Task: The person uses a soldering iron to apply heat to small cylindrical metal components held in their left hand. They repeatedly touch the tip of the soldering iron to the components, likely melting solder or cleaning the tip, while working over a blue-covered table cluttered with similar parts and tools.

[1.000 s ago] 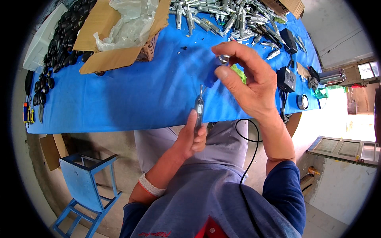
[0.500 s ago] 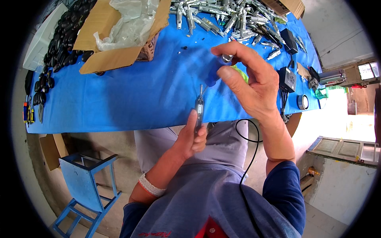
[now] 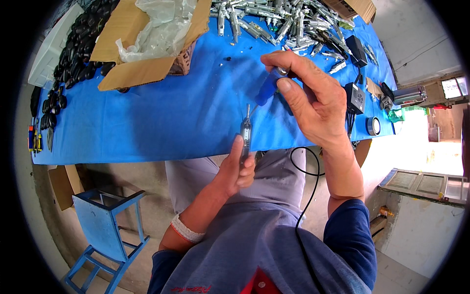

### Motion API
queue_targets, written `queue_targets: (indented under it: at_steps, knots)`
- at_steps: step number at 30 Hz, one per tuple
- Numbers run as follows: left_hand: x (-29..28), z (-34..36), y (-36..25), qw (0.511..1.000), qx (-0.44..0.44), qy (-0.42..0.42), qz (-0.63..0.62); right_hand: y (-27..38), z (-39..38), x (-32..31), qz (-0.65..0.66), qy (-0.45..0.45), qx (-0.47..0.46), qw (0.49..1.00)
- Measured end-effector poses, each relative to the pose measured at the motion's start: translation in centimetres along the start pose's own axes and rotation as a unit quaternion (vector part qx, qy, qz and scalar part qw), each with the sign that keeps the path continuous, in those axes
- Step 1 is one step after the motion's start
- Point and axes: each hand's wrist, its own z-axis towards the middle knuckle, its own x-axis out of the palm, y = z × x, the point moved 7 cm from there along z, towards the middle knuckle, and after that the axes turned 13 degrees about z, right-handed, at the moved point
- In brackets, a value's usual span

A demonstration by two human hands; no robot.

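At the frame's centre, the left hand [image 3: 234, 170] is curled around a slim, grey, metal-tipped device [image 3: 246, 132], held upright. Above and to the right, the right hand [image 3: 317, 100] pinches a smooth blue screwdriver [image 3: 267, 90] by its silvery end, the thin shaft slanting down to the device. Shiny elongated metal parts [image 3: 293, 24] heap at upper centre; crinkled translucent plastic [image 3: 164, 32] fills a cardboard box [image 3: 137, 77] at upper left.

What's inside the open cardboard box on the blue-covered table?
Crumpled translucent plastic lies in the cardboard box. It hides the bottom, so anything underneath can't be seen; the box's far end is cut off by the picture's top edge.
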Motion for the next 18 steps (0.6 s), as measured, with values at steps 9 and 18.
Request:
queue_targets:
  at_steps: [9, 18]
  knots:
    - [0.1, -0.1, -0.2, 1.0, 0.0, 0.0, 0.006, 0.3, -0.3, -0.7, 0.017, 0.029, -0.015, 0.999]
    - [0.1, 0.1, -0.1, 1.0, 0.003, 0.011, 0.006, -4.9, -3.0, -5.6, 0.083, -0.265, 0.03, 0.96]
